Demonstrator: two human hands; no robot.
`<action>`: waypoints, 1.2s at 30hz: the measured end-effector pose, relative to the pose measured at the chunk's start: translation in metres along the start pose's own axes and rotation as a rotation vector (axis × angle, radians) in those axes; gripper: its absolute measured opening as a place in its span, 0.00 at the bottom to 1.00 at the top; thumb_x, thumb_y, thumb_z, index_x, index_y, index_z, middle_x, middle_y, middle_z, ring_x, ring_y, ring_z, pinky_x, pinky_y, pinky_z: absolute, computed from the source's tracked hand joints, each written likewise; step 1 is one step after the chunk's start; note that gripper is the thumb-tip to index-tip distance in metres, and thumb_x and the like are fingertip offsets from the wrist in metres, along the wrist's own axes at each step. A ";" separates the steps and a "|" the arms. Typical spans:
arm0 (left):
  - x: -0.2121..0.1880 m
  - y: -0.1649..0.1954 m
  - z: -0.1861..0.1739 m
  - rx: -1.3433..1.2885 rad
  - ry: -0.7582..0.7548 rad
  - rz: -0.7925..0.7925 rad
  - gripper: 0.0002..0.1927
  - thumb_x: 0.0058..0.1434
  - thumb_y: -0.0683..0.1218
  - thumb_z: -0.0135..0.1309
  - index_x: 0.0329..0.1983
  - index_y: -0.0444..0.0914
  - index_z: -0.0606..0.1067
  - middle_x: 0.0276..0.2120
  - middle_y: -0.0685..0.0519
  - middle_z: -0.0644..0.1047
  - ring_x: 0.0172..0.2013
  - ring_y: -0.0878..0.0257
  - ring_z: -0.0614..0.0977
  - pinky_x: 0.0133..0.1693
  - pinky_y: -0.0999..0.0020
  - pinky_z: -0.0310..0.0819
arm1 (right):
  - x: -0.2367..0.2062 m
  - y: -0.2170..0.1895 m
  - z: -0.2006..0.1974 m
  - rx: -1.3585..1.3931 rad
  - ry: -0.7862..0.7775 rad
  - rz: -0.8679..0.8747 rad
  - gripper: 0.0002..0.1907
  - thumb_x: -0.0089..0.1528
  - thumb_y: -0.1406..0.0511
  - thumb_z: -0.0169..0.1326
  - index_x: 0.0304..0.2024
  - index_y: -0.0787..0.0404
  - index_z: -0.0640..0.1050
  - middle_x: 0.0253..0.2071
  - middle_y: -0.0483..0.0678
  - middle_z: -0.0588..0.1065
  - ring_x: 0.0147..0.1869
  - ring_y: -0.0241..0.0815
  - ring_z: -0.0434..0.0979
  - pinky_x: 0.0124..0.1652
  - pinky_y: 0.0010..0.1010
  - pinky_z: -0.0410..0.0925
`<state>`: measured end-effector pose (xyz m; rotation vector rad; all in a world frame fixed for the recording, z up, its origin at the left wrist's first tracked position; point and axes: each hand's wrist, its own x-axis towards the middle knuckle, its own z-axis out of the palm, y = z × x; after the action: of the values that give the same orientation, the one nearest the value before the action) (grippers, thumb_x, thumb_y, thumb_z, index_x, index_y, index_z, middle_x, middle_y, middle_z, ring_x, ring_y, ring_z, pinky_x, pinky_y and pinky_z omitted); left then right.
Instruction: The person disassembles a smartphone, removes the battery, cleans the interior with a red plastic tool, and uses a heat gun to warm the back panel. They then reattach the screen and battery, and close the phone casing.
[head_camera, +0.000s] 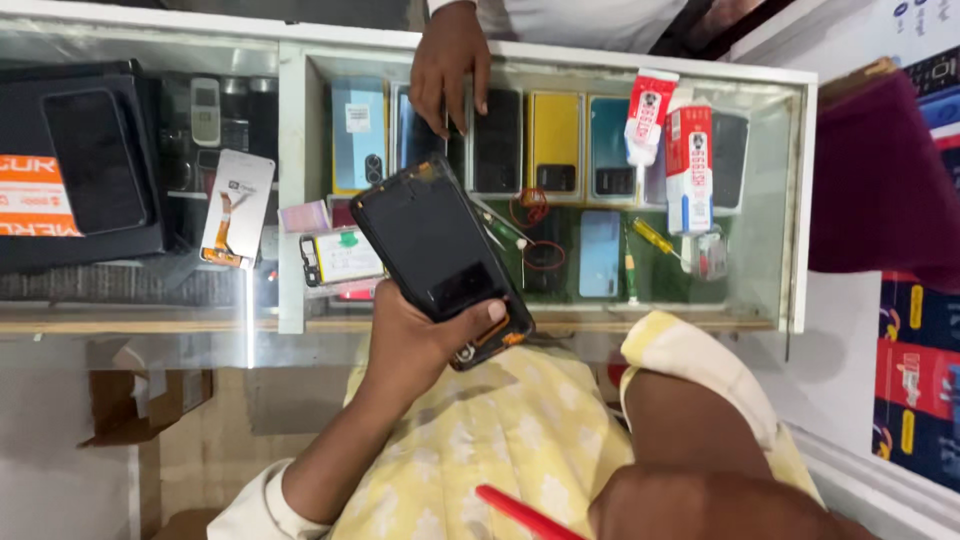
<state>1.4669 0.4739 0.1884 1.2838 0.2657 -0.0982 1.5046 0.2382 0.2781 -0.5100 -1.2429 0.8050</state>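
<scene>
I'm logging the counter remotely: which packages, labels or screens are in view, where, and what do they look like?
Phone: in the left hand, dark blank screen, black frame.
Glue tube box: on the glass counter, right; upright, red and white.
Glue tube: beside that box; white with red label.
Blister card: counter left; white, orange part.
Black box: far left; orange label.
Phone boxes: under the glass; yellow, teal, blue.
Right hand: holds a red tool.
</scene>
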 end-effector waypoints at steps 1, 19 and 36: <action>0.000 0.001 -0.002 0.067 -0.004 0.005 0.12 0.53 0.43 0.68 0.38 0.33 0.81 0.33 0.53 0.84 0.33 0.69 0.84 0.39 0.71 0.82 | 0.003 -0.003 -0.003 -0.047 0.025 -0.026 0.08 0.69 0.69 0.56 0.37 0.67 0.72 0.32 0.53 0.77 0.29 0.42 0.73 0.31 0.33 0.67; -0.020 0.006 -0.003 0.175 -0.150 -0.076 0.10 0.52 0.41 0.67 0.34 0.33 0.78 0.27 0.56 0.80 0.29 0.72 0.78 0.33 0.72 0.76 | 0.016 0.083 -0.083 -0.679 1.047 0.435 0.14 0.66 0.70 0.61 0.54 0.67 0.77 0.39 0.40 0.74 0.40 0.25 0.69 0.39 0.16 0.62; -0.015 -0.016 -0.009 -0.313 -0.141 0.065 0.26 0.64 0.40 0.56 0.66 0.35 0.68 0.50 0.53 0.79 0.49 0.68 0.80 0.54 0.69 0.77 | -0.013 0.092 -0.080 -0.638 1.008 0.348 0.18 0.69 0.54 0.56 0.52 0.60 0.74 0.40 0.43 0.74 0.36 0.27 0.68 0.38 0.18 0.64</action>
<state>1.4471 0.4770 0.1748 0.9679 0.1122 -0.0879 1.5565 0.2928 0.1817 -1.4657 -0.4240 0.2983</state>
